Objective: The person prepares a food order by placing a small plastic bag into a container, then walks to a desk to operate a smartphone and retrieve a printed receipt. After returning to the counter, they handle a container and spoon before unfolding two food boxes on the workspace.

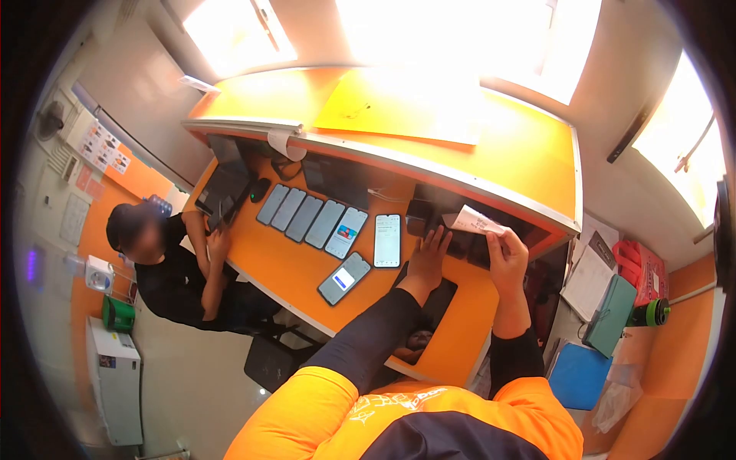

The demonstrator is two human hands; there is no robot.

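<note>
My right hand (506, 257) pinches a white paper slip (477, 222) above the orange desk (284, 264). My left hand (429, 257) lies flat with fingers spread on dark phones (460, 244) just under the slip. A row of several phones (310, 218) lies to the left, some with lit screens. One white-screen phone (387, 240) sits beside my left hand, and another lit phone (344, 278) lies nearer the desk's front edge.
A person in black (172, 272) sits at the desk's left end by a laptop (222, 184). A raised orange counter (460, 130) runs behind. Folders, a teal book (609, 314) and a red bag (642, 268) sit at right.
</note>
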